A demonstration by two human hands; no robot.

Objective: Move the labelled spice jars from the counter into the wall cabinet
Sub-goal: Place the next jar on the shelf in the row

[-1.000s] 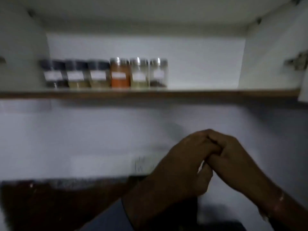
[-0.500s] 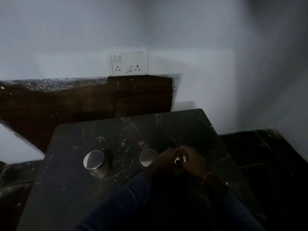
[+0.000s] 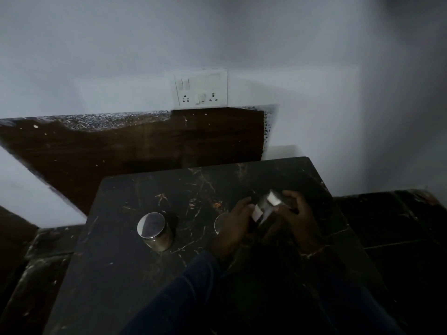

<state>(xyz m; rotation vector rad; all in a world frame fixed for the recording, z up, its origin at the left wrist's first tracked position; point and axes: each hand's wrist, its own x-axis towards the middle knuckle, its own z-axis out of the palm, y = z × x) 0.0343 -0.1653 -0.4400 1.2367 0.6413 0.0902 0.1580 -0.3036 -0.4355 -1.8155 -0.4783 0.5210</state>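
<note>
Spice jars [image 3: 152,228], three in all, are in a dim room with a pale wall [image 3: 217,32]. A dark brown panel [image 3: 121,146] runs along the wall's foot, and a white socket plate [image 3: 202,89] sits at its top edge. A black marble counter [image 3: 133,274] juts forward. The left jar [image 3: 152,234] stands upright. The middle jar [image 3: 220,224] is half hidden behind the left hand [image 3: 235,224]. That hand and the right hand [image 3: 298,220] curl round the tilted third jar [image 3: 266,207] over the counter's right side, white label showing.
</note>
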